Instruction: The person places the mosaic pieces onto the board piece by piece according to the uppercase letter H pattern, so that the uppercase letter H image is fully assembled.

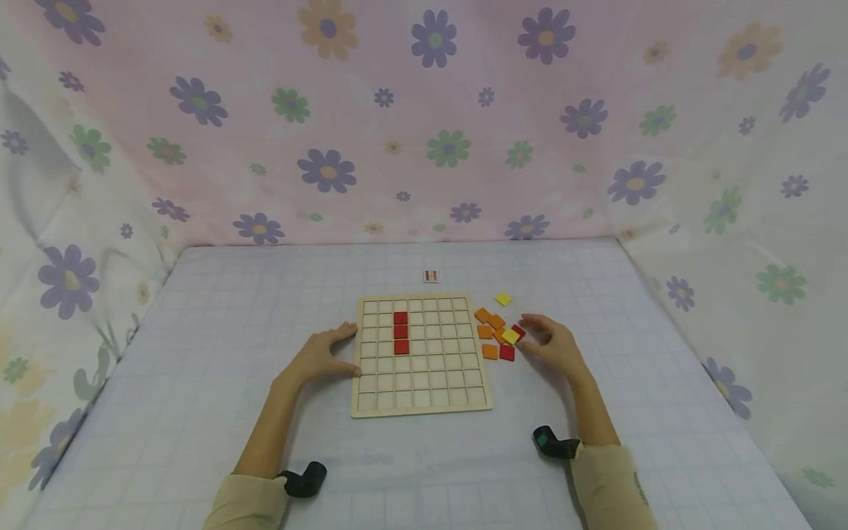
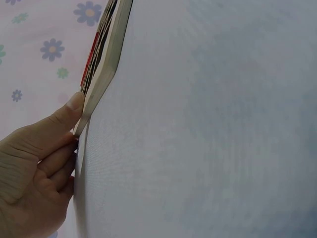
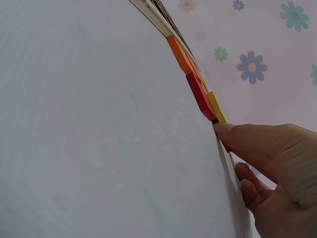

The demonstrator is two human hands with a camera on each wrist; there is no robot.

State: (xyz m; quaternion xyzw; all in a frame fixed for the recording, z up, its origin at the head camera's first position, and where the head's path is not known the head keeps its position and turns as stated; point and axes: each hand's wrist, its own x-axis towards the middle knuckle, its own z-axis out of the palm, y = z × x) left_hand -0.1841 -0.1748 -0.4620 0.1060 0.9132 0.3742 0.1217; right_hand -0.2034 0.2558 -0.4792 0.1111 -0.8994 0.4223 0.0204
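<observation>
A pale wooden grid board (image 1: 424,412) lies on the cloth-covered table, with three red tiles (image 1: 401,332) in a column in its left part. My left hand (image 1: 316,358) rests at the board's left edge, thumb and index finger spread apart along it. In the left wrist view, the thumb (image 2: 74,102) touches the board's side. My right hand (image 1: 555,350) is at the loose tiles right of the board, thumb and index finger on either side of a red tile (image 1: 519,331). A yellow tile (image 1: 510,336) lies right beside that tile, overlapping orange ones.
Several orange tiles (image 1: 485,333) and another red tile (image 1: 506,353) lie close to the board's right edge. A single yellow tile (image 1: 503,299) sits farther back. Behind the board is a small patterned card (image 1: 431,276). Flowered cloth (image 1: 397,110) hangs around the table.
</observation>
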